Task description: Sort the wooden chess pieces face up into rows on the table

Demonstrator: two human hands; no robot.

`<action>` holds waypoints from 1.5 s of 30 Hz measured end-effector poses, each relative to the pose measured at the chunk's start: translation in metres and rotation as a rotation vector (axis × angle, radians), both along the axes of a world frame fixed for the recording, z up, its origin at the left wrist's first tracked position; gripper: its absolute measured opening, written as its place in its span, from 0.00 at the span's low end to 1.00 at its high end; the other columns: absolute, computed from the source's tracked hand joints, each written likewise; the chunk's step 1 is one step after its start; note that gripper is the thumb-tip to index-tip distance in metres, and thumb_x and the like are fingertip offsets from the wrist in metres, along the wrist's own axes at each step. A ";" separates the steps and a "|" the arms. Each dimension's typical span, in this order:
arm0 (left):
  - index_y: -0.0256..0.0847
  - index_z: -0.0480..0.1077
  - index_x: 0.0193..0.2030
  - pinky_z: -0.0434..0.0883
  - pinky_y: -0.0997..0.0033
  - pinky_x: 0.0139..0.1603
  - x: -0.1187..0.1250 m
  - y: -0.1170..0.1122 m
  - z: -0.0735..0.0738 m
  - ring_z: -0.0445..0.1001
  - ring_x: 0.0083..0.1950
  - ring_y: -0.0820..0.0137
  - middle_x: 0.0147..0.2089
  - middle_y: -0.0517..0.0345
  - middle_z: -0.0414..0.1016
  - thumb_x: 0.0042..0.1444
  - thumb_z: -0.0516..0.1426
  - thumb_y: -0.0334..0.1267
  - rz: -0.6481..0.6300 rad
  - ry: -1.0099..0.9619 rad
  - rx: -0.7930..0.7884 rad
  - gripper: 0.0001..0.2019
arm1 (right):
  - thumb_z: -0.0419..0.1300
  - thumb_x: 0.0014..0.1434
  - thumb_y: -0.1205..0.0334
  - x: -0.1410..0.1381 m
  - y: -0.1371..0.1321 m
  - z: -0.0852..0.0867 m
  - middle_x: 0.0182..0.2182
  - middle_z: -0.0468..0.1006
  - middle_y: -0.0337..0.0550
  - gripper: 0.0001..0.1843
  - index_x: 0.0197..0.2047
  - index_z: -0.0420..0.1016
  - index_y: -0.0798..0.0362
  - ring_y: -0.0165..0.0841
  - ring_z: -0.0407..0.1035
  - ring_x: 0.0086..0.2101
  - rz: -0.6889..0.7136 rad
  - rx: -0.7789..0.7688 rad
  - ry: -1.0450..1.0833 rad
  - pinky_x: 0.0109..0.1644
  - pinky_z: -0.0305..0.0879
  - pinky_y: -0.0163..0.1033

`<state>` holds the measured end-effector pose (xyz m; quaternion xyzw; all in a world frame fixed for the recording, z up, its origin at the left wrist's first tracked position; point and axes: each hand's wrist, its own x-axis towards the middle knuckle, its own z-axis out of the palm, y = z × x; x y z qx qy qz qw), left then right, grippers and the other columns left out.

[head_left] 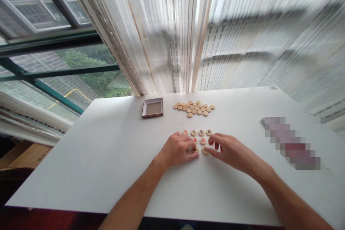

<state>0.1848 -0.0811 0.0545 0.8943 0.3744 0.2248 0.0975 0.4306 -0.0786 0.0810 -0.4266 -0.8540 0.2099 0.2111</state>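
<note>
Marked discs [201,133] lie flat, characters up, near the middle of the table [107,158]; being round, they show no long axis. The left hand [176,149] curls over several, grip unclear. The right hand [229,149], thumb and fingers apart, touches the nearest. A masked object [292,143] sits by the right edge. Toward the far edge lie blank discs [194,108] and a shallow box [152,107].

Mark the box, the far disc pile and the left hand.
box [152,108], head view, inner floor.
far disc pile [194,108], head view, middle disc.
left hand [177,150], head view, back of hand.
</note>
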 end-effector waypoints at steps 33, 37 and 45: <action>0.41 0.72 0.36 0.68 0.72 0.37 -0.009 0.006 0.000 0.70 0.28 0.74 0.36 0.59 0.78 0.66 0.54 0.41 0.152 -0.279 0.046 0.10 | 0.58 0.63 0.52 0.022 0.079 -0.050 0.36 0.81 0.45 0.10 0.40 0.78 0.47 0.41 0.74 0.38 -0.274 0.217 0.137 0.45 0.70 0.47; 0.43 0.71 0.43 0.70 0.71 0.38 -0.008 0.006 0.002 0.71 0.30 0.74 0.40 0.59 0.77 0.66 0.54 0.40 0.197 -0.336 0.054 0.06 | 0.61 0.61 0.47 0.014 0.062 -0.036 0.38 0.81 0.45 0.15 0.44 0.78 0.48 0.39 0.74 0.36 -0.299 -0.012 0.381 0.42 0.71 0.45; 0.44 0.68 0.52 0.72 0.72 0.36 0.001 0.000 0.000 0.74 0.33 0.74 0.46 0.56 0.76 0.61 0.60 0.42 0.178 -0.469 -0.005 0.14 | 0.66 0.58 0.48 -0.028 0.020 -0.014 0.43 0.80 0.46 0.18 0.46 0.75 0.50 0.35 0.74 0.38 -0.014 -0.757 0.998 0.46 0.71 0.43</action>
